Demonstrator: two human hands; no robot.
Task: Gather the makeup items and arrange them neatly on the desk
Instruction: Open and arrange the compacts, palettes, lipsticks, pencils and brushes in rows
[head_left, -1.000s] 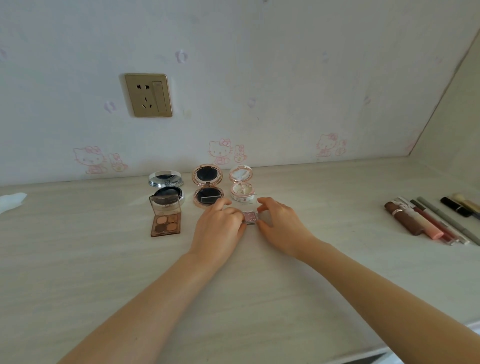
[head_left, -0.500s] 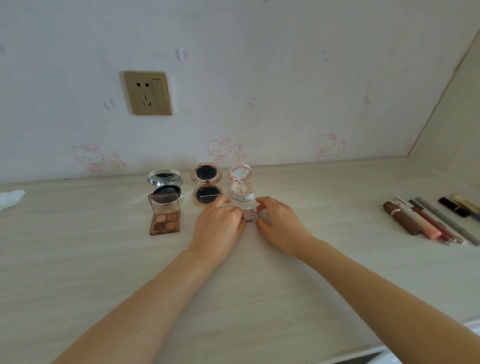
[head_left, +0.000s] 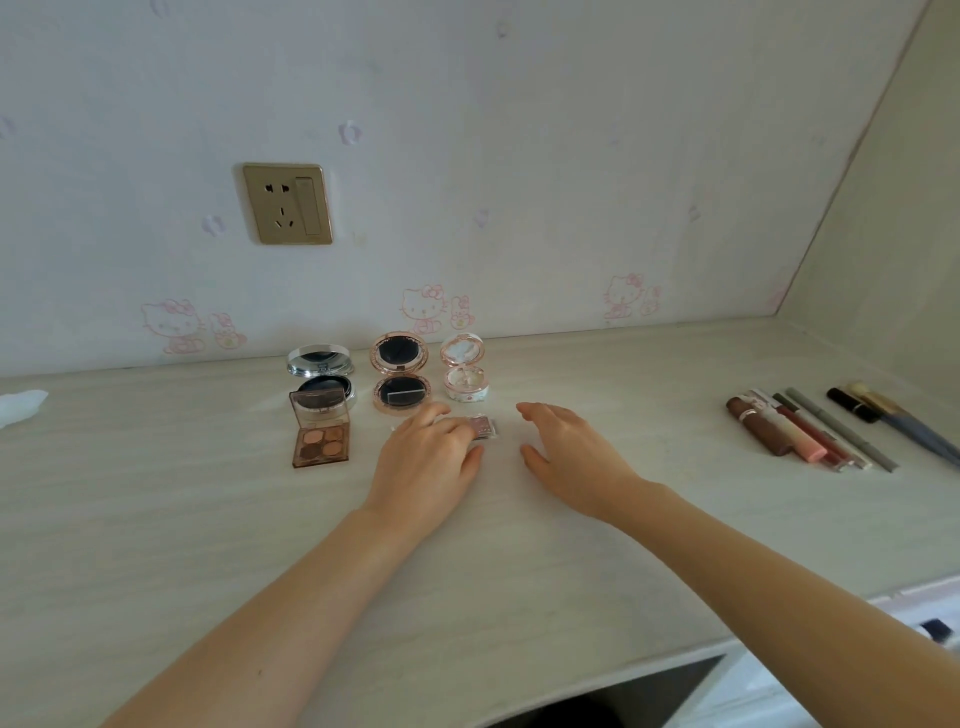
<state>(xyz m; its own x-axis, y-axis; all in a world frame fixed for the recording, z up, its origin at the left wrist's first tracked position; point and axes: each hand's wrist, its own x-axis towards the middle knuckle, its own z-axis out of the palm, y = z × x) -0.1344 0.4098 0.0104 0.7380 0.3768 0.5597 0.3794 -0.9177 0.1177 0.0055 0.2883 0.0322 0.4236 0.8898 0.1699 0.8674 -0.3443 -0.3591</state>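
Observation:
A small pink square compact (head_left: 482, 427) lies on the desk (head_left: 156, 519) in front of three open round compacts: silver (head_left: 321, 370), rose-gold (head_left: 400, 379) and white-pink (head_left: 465, 370). An open brown eyeshadow palette (head_left: 319, 435) stands left of them. My left hand (head_left: 428, 457) rests over the pink compact's left side, fingers touching it. My right hand (head_left: 566, 452) hovers just right of it, fingers relaxed, holding nothing. Lipsticks, glosses and pencils (head_left: 795, 434) lie in a row at the right, with a black tube and a brush (head_left: 893, 415) beyond.
A gold wall socket (head_left: 287, 203) sits on the papered wall above the compacts. Something white and crumpled (head_left: 21, 408) lies at the desk's far left. The desk's front edge (head_left: 675, 660) drops off at the lower right.
My right hand has let go of the small pink compact and drawn away to the right. My left hand stays on it.

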